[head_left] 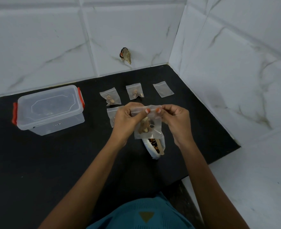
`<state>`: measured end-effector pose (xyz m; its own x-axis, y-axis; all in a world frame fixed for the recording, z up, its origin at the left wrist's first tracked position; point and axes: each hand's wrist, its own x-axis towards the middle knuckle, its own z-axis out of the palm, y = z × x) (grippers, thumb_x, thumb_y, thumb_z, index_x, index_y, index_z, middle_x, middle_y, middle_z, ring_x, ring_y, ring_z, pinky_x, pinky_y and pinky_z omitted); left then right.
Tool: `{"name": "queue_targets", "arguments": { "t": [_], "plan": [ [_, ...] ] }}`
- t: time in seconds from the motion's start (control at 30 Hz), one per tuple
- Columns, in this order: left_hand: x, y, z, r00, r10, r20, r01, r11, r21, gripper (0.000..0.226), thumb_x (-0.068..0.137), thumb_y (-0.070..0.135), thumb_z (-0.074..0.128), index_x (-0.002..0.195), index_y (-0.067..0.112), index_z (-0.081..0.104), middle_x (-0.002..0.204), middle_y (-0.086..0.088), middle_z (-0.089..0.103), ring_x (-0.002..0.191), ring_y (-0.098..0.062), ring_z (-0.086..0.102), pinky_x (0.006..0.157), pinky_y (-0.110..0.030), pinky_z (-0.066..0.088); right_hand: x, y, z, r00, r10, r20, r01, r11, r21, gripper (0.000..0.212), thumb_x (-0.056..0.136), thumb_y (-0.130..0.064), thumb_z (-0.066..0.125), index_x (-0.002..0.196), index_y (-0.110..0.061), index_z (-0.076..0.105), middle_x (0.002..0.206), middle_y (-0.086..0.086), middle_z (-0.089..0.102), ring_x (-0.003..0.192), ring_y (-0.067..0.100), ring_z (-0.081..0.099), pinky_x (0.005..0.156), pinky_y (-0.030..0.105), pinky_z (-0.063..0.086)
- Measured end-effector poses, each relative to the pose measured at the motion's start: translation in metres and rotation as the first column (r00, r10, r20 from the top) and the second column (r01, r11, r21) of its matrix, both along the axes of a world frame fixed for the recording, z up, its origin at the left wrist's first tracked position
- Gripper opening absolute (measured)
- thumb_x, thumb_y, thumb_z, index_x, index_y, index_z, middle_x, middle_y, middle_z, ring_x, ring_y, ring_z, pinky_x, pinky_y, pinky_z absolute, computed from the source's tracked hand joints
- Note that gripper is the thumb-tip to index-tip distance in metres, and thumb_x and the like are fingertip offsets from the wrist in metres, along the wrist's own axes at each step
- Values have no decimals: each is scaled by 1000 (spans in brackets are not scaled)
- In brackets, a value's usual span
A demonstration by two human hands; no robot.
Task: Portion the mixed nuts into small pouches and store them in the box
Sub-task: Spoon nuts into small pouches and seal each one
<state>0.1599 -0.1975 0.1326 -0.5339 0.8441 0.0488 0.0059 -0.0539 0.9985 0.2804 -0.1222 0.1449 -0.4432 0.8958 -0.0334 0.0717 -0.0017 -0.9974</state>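
Note:
Above the black counter I hold a small clear zip pouch (148, 125) with mixed nuts in its lower part. My left hand (128, 119) pinches the left end of its top strip and my right hand (175, 119) pinches the right end. Directly under the pouch lies an open white bag of mixed nuts (155, 147) with a wooden stick in it. Two pouches with nuts (110, 97) (134, 91) lie further back, and an empty pouch (163, 89) lies to their right. Another pouch (112, 114) is partly hidden behind my left hand. The clear box (48, 109) with red clips stands at the left, its lid on.
The black counter (53, 162) ends in a front edge at the lower right. White marbled tile walls (235, 80) close the back and right side. A small dark object (125, 55) sticks to the back wall.

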Motion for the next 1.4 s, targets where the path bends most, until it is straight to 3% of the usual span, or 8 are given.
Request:
{"name": "queue_targets", "arguments": {
  "t": [0.13,0.33,0.6,0.8,0.97,1.2,1.4],
  "plan": [
    [0,-1,-3,1000,-13,16,13,1000,-15,12,81,12,66,88,21,62,95,2,64,84,0,64,68,-12,50,-3,0,-3,995,-33,89,26,997,68,9,85,-8,61,90,-14,65,84,-6,64,76,-1,62,65,7,49],
    [-3,-5,-3,994,-19,109,17,1000,18,17,83,6,61,99,11,63,95,1,68,85,-5,68,72,-18,55,-1,2,-3,994,-16,107,11,999,49,15,90,-9,54,101,-6,64,83,-7,64,70,-9,61,63,6,47],
    [-5,-6,-3,998,44,54,-43,999,-20,11,86,10,59,94,15,65,93,-4,69,84,-8,67,73,-18,54,7,2,2,997,76,15,-75,995,-72,12,83,-12,62,94,-14,66,87,-4,69,78,0,67,66,13,52],
    [-1,-6,-1,997,-17,75,18,1000,-17,9,86,8,60,92,13,64,86,-1,69,78,-7,68,71,-20,55,3,2,0,994,79,81,-84,995,59,10,83,-4,62,89,-9,67,86,-4,65,75,-8,61,66,8,48],
    [-1,-7,-1,997,-67,38,66,998,13,16,84,5,60,95,16,63,96,-2,67,83,-4,68,73,-18,54,1,1,-4,992,61,107,-74,991,115,11,87,-1,56,90,-8,64,84,-5,61,71,-11,58,64,6,46],
    [-2,-7,-1,999,24,43,-25,1000,16,11,86,9,59,93,16,65,88,1,69,80,-6,68,74,-22,56,5,-1,1,990,138,-40,-142,984,-109,15,90,-6,51,91,-14,64,93,3,65,88,10,63,77,22,52],
    [2,-7,-1,999,-6,36,6,1000,21,12,86,8,60,91,17,65,81,8,70,78,-5,68,72,-20,56,1,0,-1,988,98,119,-103,994,36,17,84,-9,62,100,-5,66,92,0,66,84,4,64,71,15,51]
  ]
}}
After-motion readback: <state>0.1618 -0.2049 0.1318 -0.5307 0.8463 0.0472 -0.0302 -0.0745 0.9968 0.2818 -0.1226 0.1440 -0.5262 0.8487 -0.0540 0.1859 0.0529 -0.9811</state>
